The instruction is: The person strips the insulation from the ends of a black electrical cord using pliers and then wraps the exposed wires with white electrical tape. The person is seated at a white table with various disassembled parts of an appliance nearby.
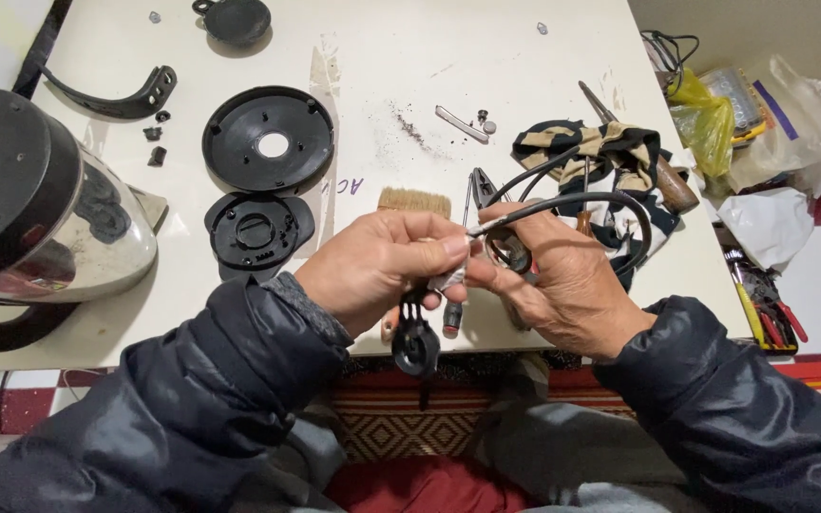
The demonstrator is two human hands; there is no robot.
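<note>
While gripped: one cord (pixel 610 201), two hands (pixel 382 266).

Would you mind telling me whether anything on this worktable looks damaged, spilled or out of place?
The steel kettle lies on its side at the left, its black base plates removed and spread beside it. Dark crumbs are scattered mid-table. Both hands pinch a black cord whose end looks stripped.
</note>
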